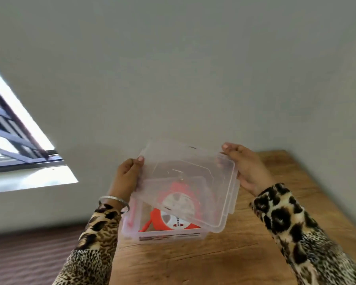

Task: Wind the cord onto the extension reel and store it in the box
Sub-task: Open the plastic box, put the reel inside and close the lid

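Both hands were on the clear lid (pixel 185 182), held tilted over the clear plastic box (pixel 132 227). Left hand (pixel 127 177) gripped the lid's left edge, thumb on top near the far corner, fingers curled under. Right hand (pixel 247 167) gripped the right edge the same way, thumb at the far right corner. Lid's near edge sat low over the box's right side; the far edge was raised, so the box wasn't closed yet. Orange extension reel (pixel 173 219) was inside the box, white socket face up, seen partly through the lid. Cord looked wound on the reel, but blur through the plastic made that hard to confirm. Box stood on a wooden table (pixel 255 243) against a grey wall (pixel 193 68). Leopard-print sleeves (pixel 292 227) on both arms, silver bangle (pixel 113 200) on the left wrist. Window (pixel 14 140) off to the left
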Motion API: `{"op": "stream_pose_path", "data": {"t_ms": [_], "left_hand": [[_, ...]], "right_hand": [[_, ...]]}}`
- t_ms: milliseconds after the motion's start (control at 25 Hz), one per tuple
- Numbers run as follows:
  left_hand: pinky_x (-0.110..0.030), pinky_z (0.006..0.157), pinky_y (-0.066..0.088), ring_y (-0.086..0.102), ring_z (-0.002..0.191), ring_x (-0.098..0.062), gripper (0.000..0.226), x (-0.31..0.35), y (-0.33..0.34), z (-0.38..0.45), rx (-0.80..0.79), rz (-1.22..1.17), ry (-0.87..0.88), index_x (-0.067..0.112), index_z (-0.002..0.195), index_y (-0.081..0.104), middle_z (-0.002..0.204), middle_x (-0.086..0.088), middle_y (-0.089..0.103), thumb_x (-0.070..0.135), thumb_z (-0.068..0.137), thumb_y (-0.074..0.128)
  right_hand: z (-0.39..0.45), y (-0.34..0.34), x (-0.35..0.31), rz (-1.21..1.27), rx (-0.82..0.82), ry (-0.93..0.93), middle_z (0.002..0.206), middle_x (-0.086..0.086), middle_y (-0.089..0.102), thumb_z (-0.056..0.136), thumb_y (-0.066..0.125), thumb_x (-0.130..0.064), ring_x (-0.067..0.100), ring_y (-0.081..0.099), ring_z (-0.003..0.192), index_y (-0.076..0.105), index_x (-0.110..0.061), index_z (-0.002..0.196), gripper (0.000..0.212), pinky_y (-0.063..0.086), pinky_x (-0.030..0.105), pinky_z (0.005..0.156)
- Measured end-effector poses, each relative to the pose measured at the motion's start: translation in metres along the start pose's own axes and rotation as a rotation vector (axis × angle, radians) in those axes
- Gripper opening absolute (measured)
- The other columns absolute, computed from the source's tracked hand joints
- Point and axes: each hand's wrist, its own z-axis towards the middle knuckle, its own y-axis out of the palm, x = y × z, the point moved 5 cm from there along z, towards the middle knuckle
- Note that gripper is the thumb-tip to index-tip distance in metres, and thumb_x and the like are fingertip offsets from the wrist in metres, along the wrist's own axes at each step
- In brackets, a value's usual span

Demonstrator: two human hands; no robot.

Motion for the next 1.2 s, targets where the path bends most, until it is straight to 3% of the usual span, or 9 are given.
{"op": "stream_pose_path", "data": {"t_ms": [160,240,440,600,720,880,1040,1120,1200], "left_hand": [[-0.022,0.039,0.040,0.048,0.042,-0.017,0.038,-0.046,-0.033,-0.018,0.104,0.061,-0.268,0.011,0.074,0.050,0.059,-0.005,0.049,0.040,0.099,0.044],[-0.026,0.046,0.044,0.054,0.051,-0.023,0.039,-0.060,-0.045,-0.025,0.084,0.250,-0.348,0.007,0.081,0.053,0.069,-0.010,0.058,0.041,0.099,0.043],[-0.032,0.071,0.042,0.063,0.094,-0.034,0.040,-0.067,-0.049,-0.041,0.025,0.813,-0.163,0.009,0.106,0.056,0.100,-0.015,0.066,0.043,0.098,0.037],[-0.032,0.066,0.044,0.060,0.080,-0.026,0.040,-0.071,-0.043,-0.042,0.014,0.923,-0.126,0.013,0.100,0.054,0.090,-0.008,0.065,0.048,0.097,0.036],[-0.032,0.065,0.042,0.054,0.074,-0.023,0.041,-0.073,-0.040,-0.040,0.027,0.934,-0.124,0.016,0.092,0.051,0.085,-0.004,0.061,0.049,0.098,0.029],[-0.036,0.069,0.046,0.056,0.077,-0.026,0.046,-0.077,-0.033,-0.040,0.057,0.877,-0.105,0.011,0.095,0.054,0.084,-0.004,0.059,0.048,0.098,0.027],[-0.041,0.072,0.051,0.060,0.077,-0.029,0.053,-0.096,-0.028,-0.044,0.072,0.525,-0.217,0.004,0.091,0.056,0.078,-0.003,0.056,0.052,0.096,0.034],[-0.035,0.063,0.046,0.055,0.064,-0.021,0.051,-0.108,-0.026,-0.043,0.039,0.356,-0.325,0.009,0.076,0.051,0.068,-0.001,0.054,0.054,0.095,0.039],[-0.030,0.055,0.041,0.052,0.056,-0.016,0.049,-0.113,-0.027,-0.042,0.026,0.258,-0.375,0.014,0.065,0.049,0.062,0.001,0.054,0.053,0.094,0.044]], "right_hand": [[-0.002,0.025,0.066,-0.034,0.050,0.082,0.109,0.011,0.067,0.085,0.067,-0.019,0.027,0.068,0.093,0.054,-0.011,0.117,0.035,0.058,0.043,0.076],[-0.008,0.030,0.087,-0.285,0.116,0.030,0.112,0.006,0.063,0.087,0.064,-0.017,0.023,0.066,0.095,0.054,-0.016,0.117,0.031,0.057,0.043,0.080],[-0.021,0.041,0.098,-0.888,0.276,-0.301,0.113,0.011,0.062,0.092,0.056,-0.019,0.026,0.055,0.108,0.060,-0.006,0.122,0.033,0.043,0.036,0.096],[-0.022,0.039,0.106,-0.990,0.309,-0.262,0.118,0.016,0.057,0.094,0.052,-0.019,0.032,0.046,0.115,0.056,-0.006,0.129,0.037,0.035,0.042,0.103],[-0.020,0.034,0.103,-0.957,0.292,-0.263,0.117,0.017,0.056,0.095,0.051,-0.020,0.031,0.051,0.111,0.055,-0.007,0.130,0.038,0.039,0.037,0.097],[-0.018,0.024,0.109,-0.907,0.293,-0.233,0.129,0.014,0.054,0.095,0.051,-0.025,0.029,0.048,0.122,0.055,-0.011,0.132,0.039,0.038,0.041,0.104],[-0.020,0.016,0.116,-0.712,0.252,-0.216,0.125,0.003,0.057,0.094,0.051,-0.037,0.022,0.055,0.113,0.057,-0.022,0.128,0.038,0.046,0.048,0.097],[-0.017,0.011,0.123,-0.574,0.276,-0.100,0.126,0.000,0.057,0.091,0.054,-0.044,0.020,0.057,0.110,0.053,-0.028,0.130,0.043,0.048,0.046,0.095],[-0.014,0.005,0.137,-0.474,0.312,0.101,0.126,0.003,0.057,0.085,0.057,-0.054,0.026,0.058,0.109,0.050,-0.021,0.132,0.058,0.048,0.048,0.094]]}}
